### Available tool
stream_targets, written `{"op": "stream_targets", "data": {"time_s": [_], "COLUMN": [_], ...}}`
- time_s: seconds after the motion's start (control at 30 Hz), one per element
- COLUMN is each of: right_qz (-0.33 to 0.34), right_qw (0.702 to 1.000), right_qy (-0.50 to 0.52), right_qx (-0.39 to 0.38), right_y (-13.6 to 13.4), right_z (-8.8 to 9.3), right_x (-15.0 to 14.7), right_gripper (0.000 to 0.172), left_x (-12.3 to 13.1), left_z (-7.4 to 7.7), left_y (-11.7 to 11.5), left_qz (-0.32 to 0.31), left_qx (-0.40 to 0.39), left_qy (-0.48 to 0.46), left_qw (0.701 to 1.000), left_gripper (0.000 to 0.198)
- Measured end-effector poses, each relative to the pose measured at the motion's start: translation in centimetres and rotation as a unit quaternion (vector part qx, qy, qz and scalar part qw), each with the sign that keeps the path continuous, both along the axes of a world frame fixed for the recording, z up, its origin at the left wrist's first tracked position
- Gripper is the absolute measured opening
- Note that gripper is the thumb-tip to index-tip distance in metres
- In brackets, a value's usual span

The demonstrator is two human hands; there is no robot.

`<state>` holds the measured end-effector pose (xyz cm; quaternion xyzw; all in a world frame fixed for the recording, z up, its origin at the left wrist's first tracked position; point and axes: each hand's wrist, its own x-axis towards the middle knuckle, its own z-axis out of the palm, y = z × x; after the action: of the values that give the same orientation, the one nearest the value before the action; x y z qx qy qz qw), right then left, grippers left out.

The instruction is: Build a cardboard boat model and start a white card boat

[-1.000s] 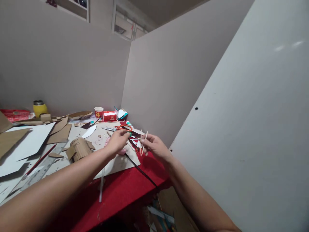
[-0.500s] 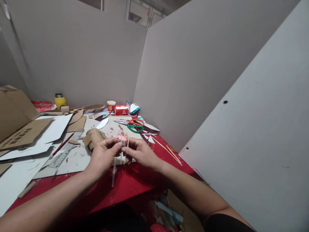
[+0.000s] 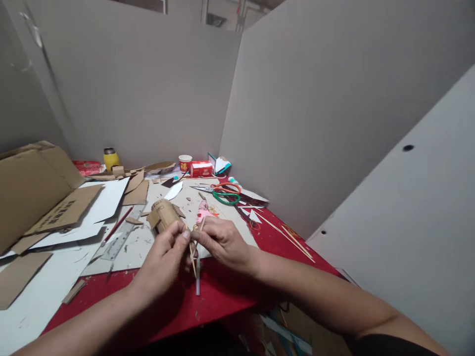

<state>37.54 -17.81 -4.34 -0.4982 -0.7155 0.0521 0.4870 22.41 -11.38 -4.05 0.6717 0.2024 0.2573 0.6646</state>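
Note:
Over the front of the table, my left hand [image 3: 171, 247] pinches thin wooden sticks [image 3: 193, 264] between thumb and fingers. From the other side, my right hand [image 3: 226, 243] grips the same sticks, its fingertips almost touching the left ones. The sticks cross at a narrow angle and point down. A translucent strip [image 3: 198, 284] hangs below the fingers; which hand holds it I cannot tell. Just beyond my left hand lies a cardboard tube [image 3: 166, 215] with small flaps. Behind the fingertips is a pink object [image 3: 203, 210], partly hidden, with rubber bands [image 3: 213, 208] beside it.
Scissors with orange and green handles [image 3: 226, 194] lie farther back. A clear ruler [image 3: 120, 242], a red pencil-like tool [image 3: 118, 225] and cardboard pieces [image 3: 65, 210] are on the left. Loose sticks [image 3: 289, 237] lie at right. A paper cup [image 3: 185, 163] and yellow bottle [image 3: 111, 159] stand behind.
The view has turned left, so the table appears farther right. The sticks, nearly parallel before, now cross. The translucent strip has swung from their left side to their right.

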Motion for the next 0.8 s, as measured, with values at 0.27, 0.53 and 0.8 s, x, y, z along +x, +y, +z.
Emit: {"op": "stream_targets", "data": {"time_s": [0.27,0.53,0.8], "right_qz": [0.057,0.089,0.08], "right_qw": [0.998,0.99,0.942], "right_qy": [-0.023,-0.014,0.307], "right_qx": [-0.017,0.108,-0.112], "right_y": [0.5,-4.6,-8.9], "right_z": [-0.6,1.2,0.2], "right_x": [-0.6,0.4,0.6], "right_gripper": [0.041,0.05,0.05], "left_x": [-0.3,-0.5,-0.3], "left_z": [-1.1,0.5,-1.0], "left_y": [-1.0,-1.1,0.1], "left_qz": [-0.009,0.035,0.002], "left_qx": [-0.122,-0.13,-0.117], "left_qy": [-0.017,-0.026,-0.032], "left_qw": [0.992,0.991,0.993], "left_gripper": [0.026,0.033,0.026]}}
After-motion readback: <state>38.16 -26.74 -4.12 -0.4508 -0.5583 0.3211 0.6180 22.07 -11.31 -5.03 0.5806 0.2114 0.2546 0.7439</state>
